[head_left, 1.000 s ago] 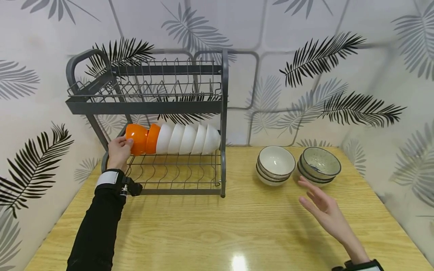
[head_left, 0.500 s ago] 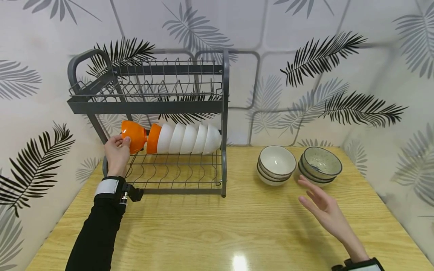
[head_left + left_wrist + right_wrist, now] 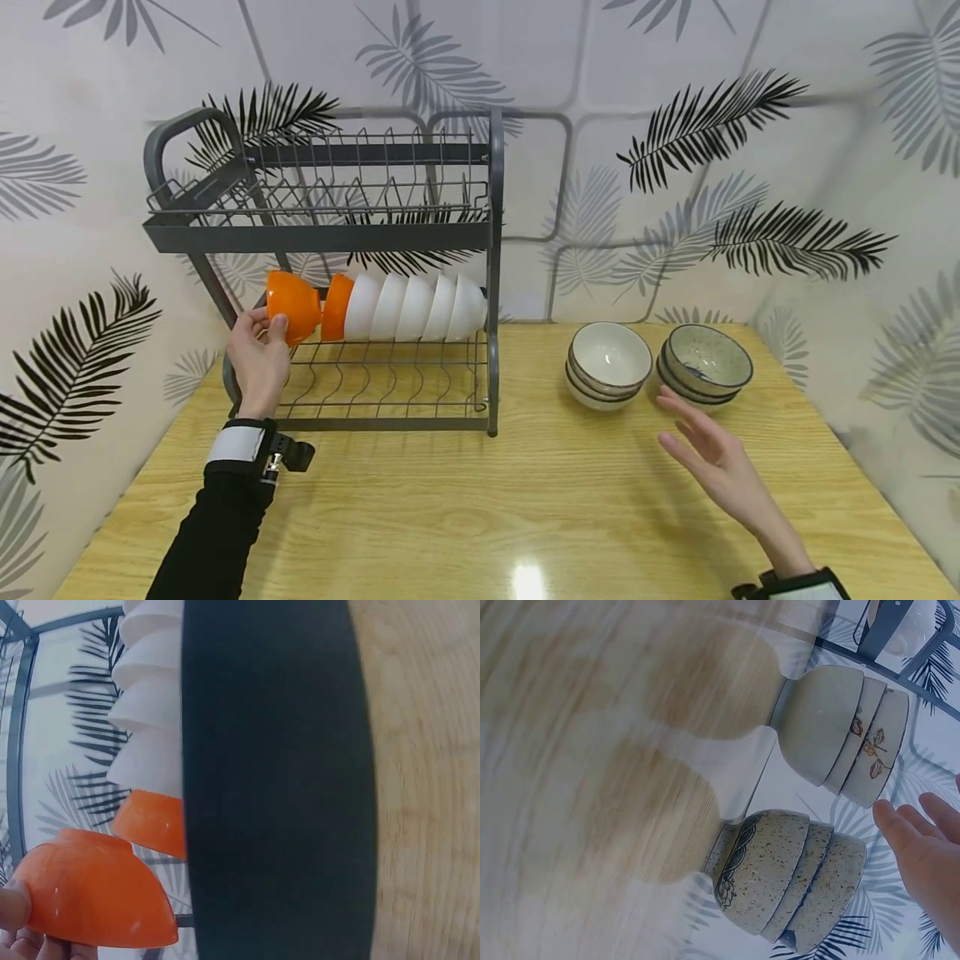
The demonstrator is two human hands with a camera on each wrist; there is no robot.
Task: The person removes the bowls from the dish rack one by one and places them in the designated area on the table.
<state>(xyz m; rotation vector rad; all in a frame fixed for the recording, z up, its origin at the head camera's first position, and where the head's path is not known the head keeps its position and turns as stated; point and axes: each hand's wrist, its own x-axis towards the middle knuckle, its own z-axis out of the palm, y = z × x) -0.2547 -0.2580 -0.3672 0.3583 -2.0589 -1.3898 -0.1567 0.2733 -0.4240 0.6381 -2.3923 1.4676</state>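
My left hand (image 3: 258,358) pinches an orange bowl (image 3: 291,306) by its rim, thumb on the near side, at the left end of the rack's lower tier. The bowl is tipped on its side with its foot to the right. Just right of it stands a second orange bowl (image 3: 337,307), followed by a row of several white bowls (image 3: 414,309) nested on their sides. A dark band hides part of this row in the left wrist view. My right hand (image 3: 720,471) hangs with fingers extended near the speckled bowls (image 3: 780,877), holding nothing.
The grey two-tier dish rack (image 3: 322,237) stands against the patterned wall, its upper tier above the left hand. A stack of cream bowls (image 3: 611,358) stands on the wooden table (image 3: 450,508), left of the speckled stack.
The held orange bowl has come left, away from the second orange bowl, and a gap has opened between their bodies. My left hand shifted left and slightly nearer. The right hand stays put.
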